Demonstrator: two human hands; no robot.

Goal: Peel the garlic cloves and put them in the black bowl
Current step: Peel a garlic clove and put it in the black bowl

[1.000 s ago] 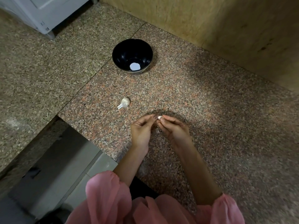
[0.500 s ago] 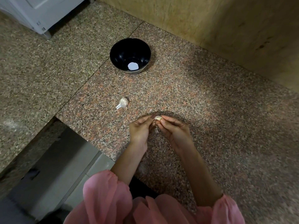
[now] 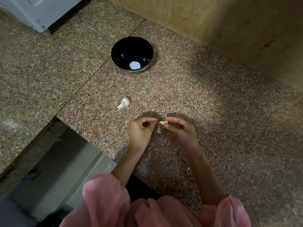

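My right hand [image 3: 179, 130] pinches a pale, partly peeled garlic clove [image 3: 163, 122] between thumb and fingertips, just above the granite counter. My left hand [image 3: 141, 129] is beside it, a small gap away. Its thumb and forefinger are pinched together at the clove's left tip, on what looks like a scrap of skin. The black bowl [image 3: 121, 51] stands farther back on the counter, with a white spot at its bottom. A small garlic bulb with a stalk [image 3: 125, 102] lies between the bowl and my hands.
Bits of peeled skin [image 3: 158, 130] lie on the counter [image 3: 213, 112] under my hands. The counter's front edge drops off at the left, next to my left forearm. A wooden wall [image 3: 229, 22] rises behind the bowl, and a white appliance [image 3: 41, 12] stands at the far left.
My hands, which were joined on the clove, have drawn slightly apart. The clove stays with my right hand, and the left has pulled away to the left.
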